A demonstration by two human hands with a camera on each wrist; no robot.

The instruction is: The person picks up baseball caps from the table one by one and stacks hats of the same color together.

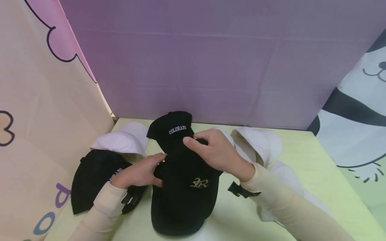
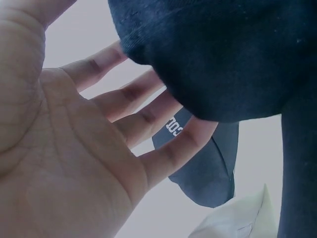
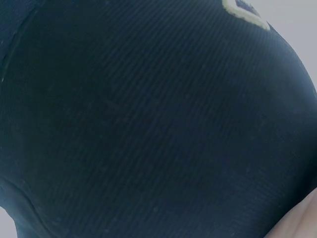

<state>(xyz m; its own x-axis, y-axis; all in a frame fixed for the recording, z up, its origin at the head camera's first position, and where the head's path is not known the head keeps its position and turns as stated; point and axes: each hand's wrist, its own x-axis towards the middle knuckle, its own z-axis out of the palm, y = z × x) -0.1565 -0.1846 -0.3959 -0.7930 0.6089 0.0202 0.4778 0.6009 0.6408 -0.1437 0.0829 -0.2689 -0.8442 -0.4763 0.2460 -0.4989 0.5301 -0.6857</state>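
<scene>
A black cap with a gold emblem (image 1: 185, 197) hangs brim down in front of me in the head view. My right hand (image 1: 218, 150) grips it at its upper end, thumb out to the left. Its ribbed black fabric fills the right wrist view, where a bit of the right hand (image 3: 299, 223) shows at the lower corner. My left hand (image 1: 141, 172) is at the cap's left edge, fingers loosely extended. From the left wrist, the cap's edge (image 2: 223, 74) covers some fingertips of that hand (image 2: 74, 144). Behind stands a black COLORADO cap (image 1: 173, 125).
Another black COLORADO cap (image 1: 96, 180) lies at left under my left forearm, with white caps (image 1: 120, 142) behind it. More white caps (image 1: 262, 142) sit at the right, some partly behind my right sleeve (image 1: 289, 201). A purple backdrop (image 1: 211, 67) rises behind the pale table (image 1: 319, 167).
</scene>
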